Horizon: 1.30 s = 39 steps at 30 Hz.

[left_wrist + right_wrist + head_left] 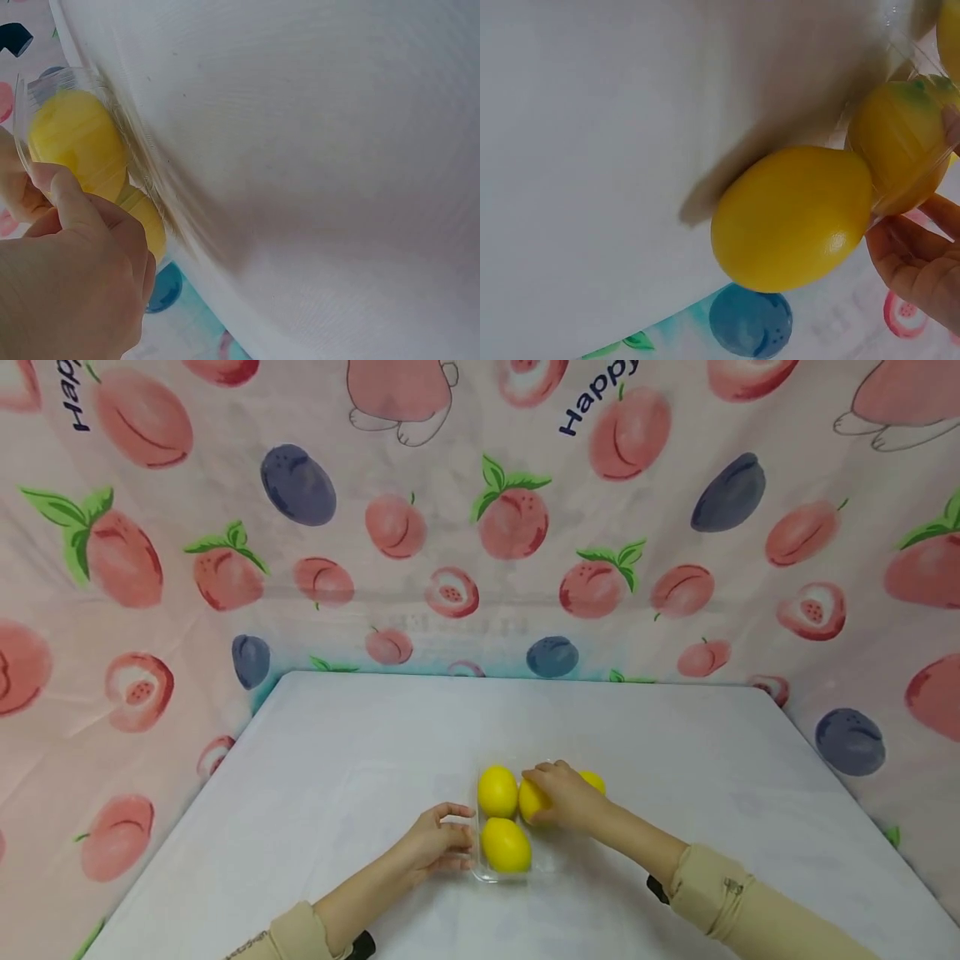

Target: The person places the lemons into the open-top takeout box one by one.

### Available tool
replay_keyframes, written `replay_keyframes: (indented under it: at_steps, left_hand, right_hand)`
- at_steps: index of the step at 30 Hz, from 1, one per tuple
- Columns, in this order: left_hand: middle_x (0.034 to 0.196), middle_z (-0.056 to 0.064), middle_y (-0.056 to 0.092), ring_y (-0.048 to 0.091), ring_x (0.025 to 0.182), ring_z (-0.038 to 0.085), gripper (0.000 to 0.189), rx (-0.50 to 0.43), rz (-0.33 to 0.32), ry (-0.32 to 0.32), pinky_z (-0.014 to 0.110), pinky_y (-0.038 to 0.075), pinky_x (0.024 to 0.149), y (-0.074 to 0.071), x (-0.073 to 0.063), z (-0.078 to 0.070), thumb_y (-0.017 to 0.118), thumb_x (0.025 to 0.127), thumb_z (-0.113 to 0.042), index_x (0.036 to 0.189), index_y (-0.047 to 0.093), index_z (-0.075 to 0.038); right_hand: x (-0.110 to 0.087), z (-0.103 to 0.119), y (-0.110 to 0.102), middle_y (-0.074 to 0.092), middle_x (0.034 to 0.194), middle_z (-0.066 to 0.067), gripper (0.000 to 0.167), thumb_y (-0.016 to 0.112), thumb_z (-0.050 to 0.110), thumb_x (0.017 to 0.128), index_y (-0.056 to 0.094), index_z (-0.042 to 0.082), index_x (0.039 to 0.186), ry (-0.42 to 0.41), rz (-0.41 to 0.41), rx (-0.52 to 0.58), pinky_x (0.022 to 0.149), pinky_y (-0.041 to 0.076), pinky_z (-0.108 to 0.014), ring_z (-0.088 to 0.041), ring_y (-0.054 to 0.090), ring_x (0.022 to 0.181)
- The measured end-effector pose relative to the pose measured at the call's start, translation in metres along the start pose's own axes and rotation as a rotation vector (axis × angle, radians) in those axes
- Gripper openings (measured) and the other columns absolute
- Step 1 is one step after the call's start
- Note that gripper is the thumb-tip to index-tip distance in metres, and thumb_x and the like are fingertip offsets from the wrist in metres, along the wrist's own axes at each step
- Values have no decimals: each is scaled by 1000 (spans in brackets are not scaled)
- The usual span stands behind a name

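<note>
Fingers of the right hand [564,795] grip a yellow lemon [529,803] at one o'clock in the clear box [491,879]; the left hand [441,842], fingers spread, touches its nine o'clock wall. Advise steadying that wall, avoiding the loose lemon [595,781] at two o'clock.

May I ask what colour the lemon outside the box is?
The lemon is yellow, clearest in the right wrist view.
</note>
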<state>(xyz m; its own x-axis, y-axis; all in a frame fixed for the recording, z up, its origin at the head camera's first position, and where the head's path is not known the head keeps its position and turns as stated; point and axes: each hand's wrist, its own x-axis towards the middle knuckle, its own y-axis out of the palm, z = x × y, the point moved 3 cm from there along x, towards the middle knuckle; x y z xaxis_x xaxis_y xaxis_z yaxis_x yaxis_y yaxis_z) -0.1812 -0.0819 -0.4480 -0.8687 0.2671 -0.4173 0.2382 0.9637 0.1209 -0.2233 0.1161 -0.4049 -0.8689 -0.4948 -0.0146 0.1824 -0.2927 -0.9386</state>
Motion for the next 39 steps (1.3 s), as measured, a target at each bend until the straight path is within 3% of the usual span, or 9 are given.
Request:
replay_keyframes:
  at_steps: [10, 23, 39]
  left_hand:
    - [80, 0, 54, 54, 67, 11, 37, -12, 10, 5, 24, 58, 60, -1, 0, -2, 54, 88, 4, 124, 43, 3]
    - [83, 4, 57, 56, 67, 11, 39, -15, -7, 0, 26, 59, 62, 1, -2, -1, 55, 87, 4, 125, 44, 3]
    - [82, 0, 56, 56, 67, 10, 40, -15, 2, -1, 25, 59, 62, 0, -2, 0, 57, 88, 2, 126, 44, 2]
  right_hand:
    - [-3, 2, 1, 59, 121, -20, 52, 80, 14, 73, 59, -4, 117, -9, -75, -6, 97, 48, -47, -36, 55, 108]
    - [-11, -3, -1, 61, 115, -14, 49, 79, 17, 74, 60, -1, 116, -23, -76, -4, 96, 50, -45, -30, 57, 104]
    - [-23, -15, -12, 59, 120, -13, 41, 73, 8, 80, 60, 3, 118, -7, -148, 79, 96, 49, -48, -32, 57, 110]
